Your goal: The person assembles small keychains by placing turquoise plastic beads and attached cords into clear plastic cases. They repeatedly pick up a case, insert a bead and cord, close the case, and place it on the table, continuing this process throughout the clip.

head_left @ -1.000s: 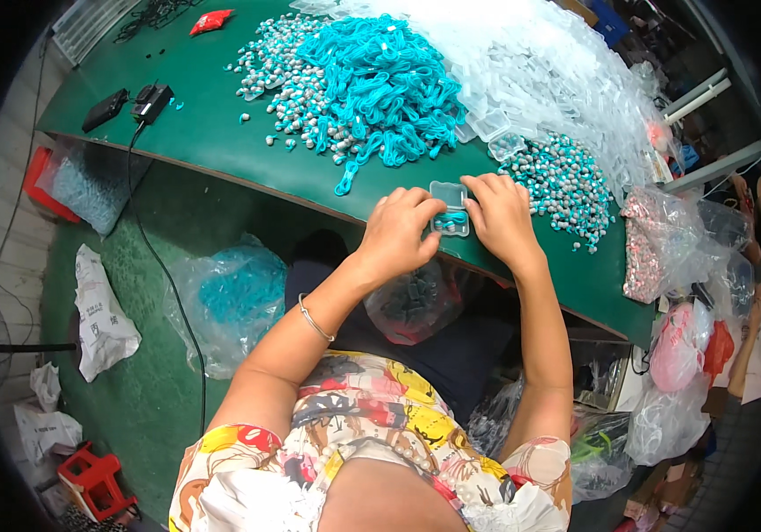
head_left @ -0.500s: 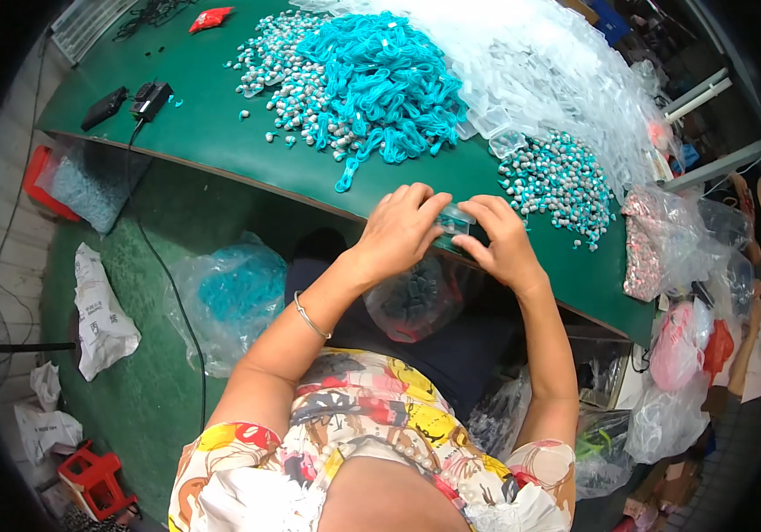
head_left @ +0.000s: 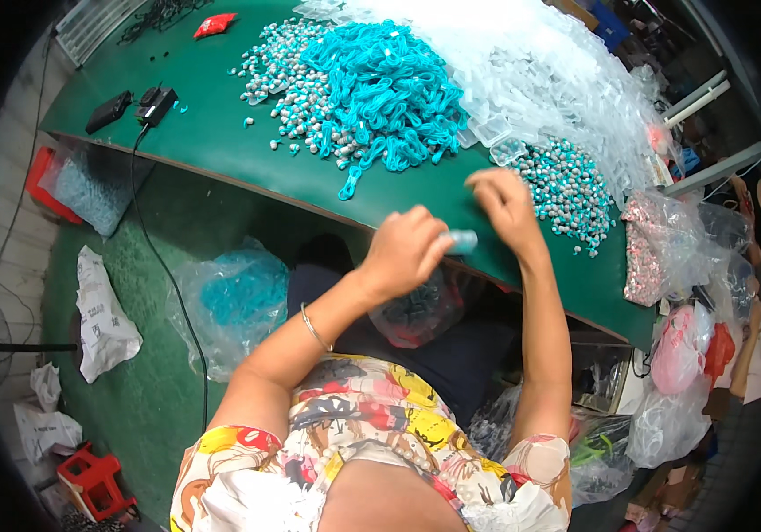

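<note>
Teal cords (head_left: 394, 93) heaped by clear boxes (head_left: 535, 75) | left grip (head_left: 404, 252) clamped on small box (head_left: 463, 242) | right grip (head_left: 508, 209) unclear

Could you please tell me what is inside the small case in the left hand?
Something turquoise shows through the small case in the left hand. Its exact shape cannot be told because the case is blurred, and the fingers cover its left end.

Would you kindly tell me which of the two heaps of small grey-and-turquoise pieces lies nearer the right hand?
The heap on the right, close by the right hand; the other heap lies left of the turquoise cords, farther away.
</note>
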Action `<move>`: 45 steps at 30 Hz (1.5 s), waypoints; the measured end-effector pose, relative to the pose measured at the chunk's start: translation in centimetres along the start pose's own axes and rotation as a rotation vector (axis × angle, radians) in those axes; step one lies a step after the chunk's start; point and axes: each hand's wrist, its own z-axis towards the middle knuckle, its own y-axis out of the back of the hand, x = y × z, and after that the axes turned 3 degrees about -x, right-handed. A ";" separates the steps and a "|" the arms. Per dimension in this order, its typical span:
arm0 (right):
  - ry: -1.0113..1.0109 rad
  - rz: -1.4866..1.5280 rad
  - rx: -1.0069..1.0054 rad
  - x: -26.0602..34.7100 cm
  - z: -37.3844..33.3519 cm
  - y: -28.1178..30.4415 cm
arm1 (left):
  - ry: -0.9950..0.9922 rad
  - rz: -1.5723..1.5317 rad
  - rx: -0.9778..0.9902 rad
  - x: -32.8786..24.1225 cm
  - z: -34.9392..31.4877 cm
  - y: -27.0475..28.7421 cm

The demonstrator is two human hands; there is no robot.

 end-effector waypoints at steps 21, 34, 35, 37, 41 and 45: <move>0.030 -0.846 -0.057 -6.0 1.7 0.8 | 0.216 0.394 -0.254 6.0 1.0 7.8; 0.007 -0.933 -0.115 -7.6 4.0 1.4 | 0.228 0.367 -0.116 8.5 2.0 7.4; 0.037 -0.914 -0.148 -7.5 4.0 1.6 | 0.237 0.317 -0.143 8.5 1.9 7.4; 0.092 -0.877 -0.206 -6.9 3.5 2.0 | 0.261 0.212 -0.194 8.5 1.6 7.3; -0.002 -0.717 -0.231 -5.1 2.0 2.6 | 0.288 -0.042 -0.270 6.8 1.7 6.5; -0.038 -0.545 -0.216 -3.3 -0.6 0.3 | 0.389 -0.401 -0.150 5.4 1.5 3.8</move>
